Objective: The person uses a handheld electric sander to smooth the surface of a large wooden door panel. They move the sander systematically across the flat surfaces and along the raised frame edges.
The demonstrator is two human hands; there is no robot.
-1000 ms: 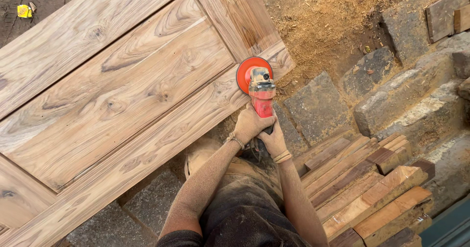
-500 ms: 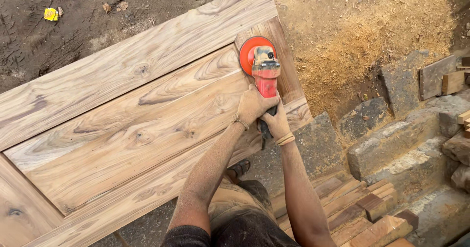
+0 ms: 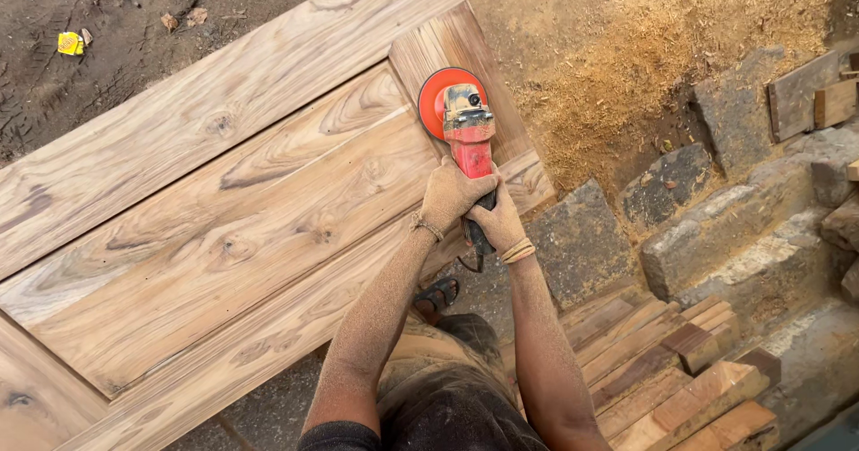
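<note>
A red angle grinder with an orange round sanding disc rests on the right end frame of a large panelled wooden door that lies flat. My left hand wraps the grinder's body from the left. My right hand grips the black rear of its handle, just behind the left hand. Both hands and forearms are coated in sawdust. A thread band sits on the left wrist and yellow bands on the right.
Sawdust heap lies on the ground right of the door. Rough stone blocks stand further right. Stacked wooden battens lie at lower right beside my legs. A small yellow scrap lies on dark soil at upper left.
The view has shifted, so more dark soil shows at top left. The grinder, held in both hands, has moved up the door's right end frame, away from the corner.
</note>
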